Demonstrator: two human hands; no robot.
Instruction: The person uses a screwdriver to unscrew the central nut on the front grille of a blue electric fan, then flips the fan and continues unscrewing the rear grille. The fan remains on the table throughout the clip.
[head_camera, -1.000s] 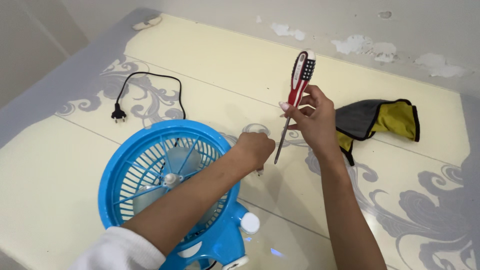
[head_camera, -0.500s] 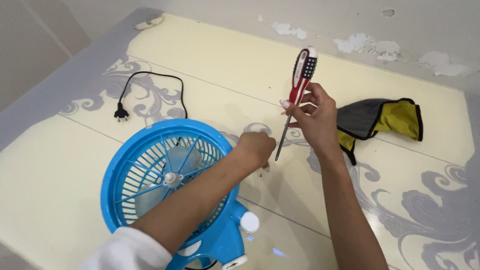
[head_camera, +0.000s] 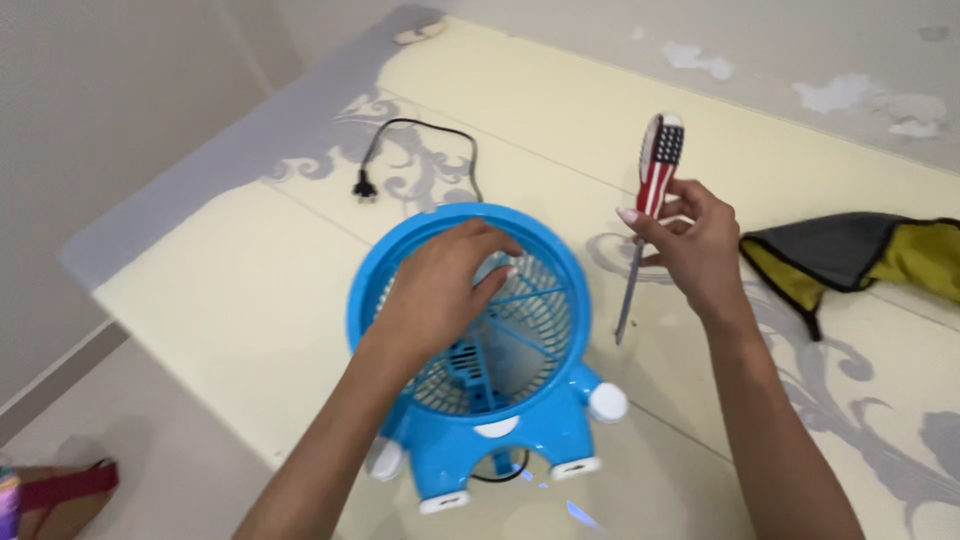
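Observation:
A small blue table fan (head_camera: 520, 420) lies on its back on the cream table (head_camera: 230, 300), grille facing up. My left hand (head_camera: 440, 285) rests on the blue round grille (head_camera: 545, 320), fingers spread over its upper left part. My right hand (head_camera: 695, 245) is to the right of the fan and holds a screwdriver (head_camera: 645, 215) upright by its red, white and blue handle, the metal shaft pointing down toward the table. The tip hangs just beside the fan's right rim.
The fan's black cord and plug (head_camera: 365, 187) lie on the table behind the fan. A grey and yellow cloth (head_camera: 850, 255) lies at the right. The table's left edge drops to the floor, where a brown and red object (head_camera: 50, 495) sits at the bottom left.
My left hand has moved from a spot on the table beyond the fan onto the fan's grille. The view has shifted left. My right hand still holds the screwdriver upright.

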